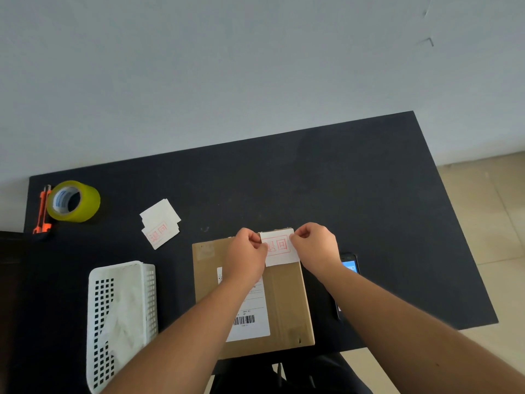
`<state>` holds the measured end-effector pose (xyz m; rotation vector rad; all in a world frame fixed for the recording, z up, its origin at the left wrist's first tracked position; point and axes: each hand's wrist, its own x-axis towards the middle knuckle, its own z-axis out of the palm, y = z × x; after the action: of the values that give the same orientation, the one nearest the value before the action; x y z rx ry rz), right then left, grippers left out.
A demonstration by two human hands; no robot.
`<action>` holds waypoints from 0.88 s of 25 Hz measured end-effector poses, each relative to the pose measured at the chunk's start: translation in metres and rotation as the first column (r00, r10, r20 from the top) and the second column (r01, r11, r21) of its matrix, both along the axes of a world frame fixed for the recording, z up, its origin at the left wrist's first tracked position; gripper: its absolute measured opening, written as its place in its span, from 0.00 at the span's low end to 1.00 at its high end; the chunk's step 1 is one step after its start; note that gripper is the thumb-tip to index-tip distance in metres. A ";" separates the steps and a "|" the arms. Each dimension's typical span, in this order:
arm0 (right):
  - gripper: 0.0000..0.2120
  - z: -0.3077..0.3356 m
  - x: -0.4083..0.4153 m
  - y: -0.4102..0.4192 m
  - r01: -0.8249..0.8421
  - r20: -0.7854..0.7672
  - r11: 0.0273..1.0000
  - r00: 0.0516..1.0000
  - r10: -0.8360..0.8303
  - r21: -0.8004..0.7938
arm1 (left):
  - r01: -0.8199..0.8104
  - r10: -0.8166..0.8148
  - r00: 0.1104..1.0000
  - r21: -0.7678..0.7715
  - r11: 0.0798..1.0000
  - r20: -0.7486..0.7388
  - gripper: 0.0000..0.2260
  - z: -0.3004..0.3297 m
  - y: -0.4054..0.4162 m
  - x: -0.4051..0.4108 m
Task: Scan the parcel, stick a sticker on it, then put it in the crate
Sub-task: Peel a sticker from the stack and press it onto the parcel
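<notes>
Near the middle of the frame, both hands pinch a white sticker printed with a red boxed stamp: the left hand grips its left edge between thumb and fingers, and the right hand grips its right edge the same way. The sticker sits over the far end of a brown cardboard parcel, which lies flat on the black counter in the lower centre of the frame; whether the sticker already touches the cardboard cannot be told. A white shipping label with a barcode covers part of the parcel's top, partly hidden under the left forearm. To the left of the parcel, in the lower left of the frame, stands a white perforated plastic crate. Further up and left lies a small stack of spare stickers, one showing the same red stamp. In the upper left corner of the counter a roll of yellowish packing tape rests beside an orange utility knife. Just right of the parcel, behind the right wrist, a handheld device with a lit blue screen lies on the counter.
</notes>
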<state>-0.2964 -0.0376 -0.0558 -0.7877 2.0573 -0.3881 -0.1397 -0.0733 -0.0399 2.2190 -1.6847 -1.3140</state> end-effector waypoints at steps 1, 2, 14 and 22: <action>0.05 0.001 0.001 0.000 0.002 -0.003 1.000 1.000 -0.002 0.003 | 0.000 0.000 1.000 -0.003 1.000 0.005 0.07 -0.001 0.000 0.000; 0.05 0.001 0.001 0.000 0.002 -0.007 1.000 1.000 -0.002 0.006 | 0.002 -0.002 1.000 -0.009 1.000 0.011 0.07 -0.001 0.000 0.000; 0.13 0.013 0.003 0.012 -0.316 -0.270 0.946 0.919 0.286 -0.073 | 0.451 -0.406 0.891 -0.288 0.845 0.202 0.09 -0.001 0.010 0.004; 0.28 0.007 0.007 0.038 -0.713 -0.370 0.696 0.626 0.686 0.084 | 0.700 -0.612 0.705 -0.208 0.683 0.359 0.27 -0.013 0.023 0.014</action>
<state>-0.2889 0.0004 -0.0489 -1.7420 1.8711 0.1605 -0.1262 -0.0507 -0.0532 1.6777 -2.7505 -0.7020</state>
